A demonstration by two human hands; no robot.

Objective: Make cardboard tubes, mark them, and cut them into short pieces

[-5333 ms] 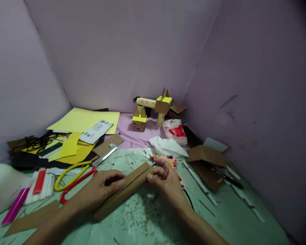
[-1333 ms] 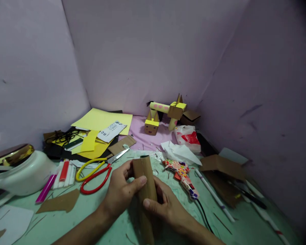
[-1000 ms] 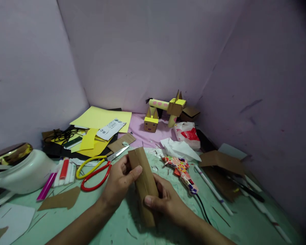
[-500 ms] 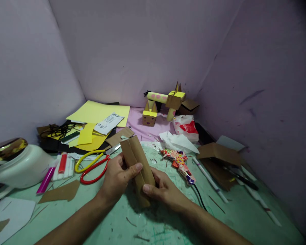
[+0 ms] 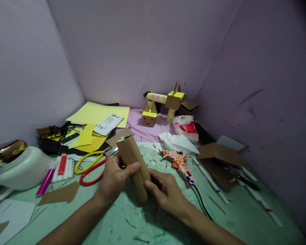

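A rolled brown cardboard tube (image 5: 134, 160), with a seam down its upper face, is held tilted above the table. My left hand (image 5: 116, 175) wraps its left side, thumb pressed on the front. My right hand (image 5: 165, 189) pinches the lower right side between thumb and fingers. Left of the tube lie scissors (image 5: 93, 169) with one yellow and one red handle loop; their blade tips are hidden behind the tube. A patterned glue gun (image 5: 177, 160) with a black cord rests to the right.
Yellow paper sheets (image 5: 99, 112) lie at the back left, near a cardboard giraffe-like figure (image 5: 174, 100). Markers (image 5: 63, 165) and a white pot (image 5: 30, 170) stand left. White tissue (image 5: 178, 142), cardboard scraps (image 5: 219, 154) and a white stick (image 5: 210, 182) are right.
The cardboard tube has shifted slightly left and turned, and its lower end looks narrower and rounder. My right hand has changed its grip, moving a little up along the side.
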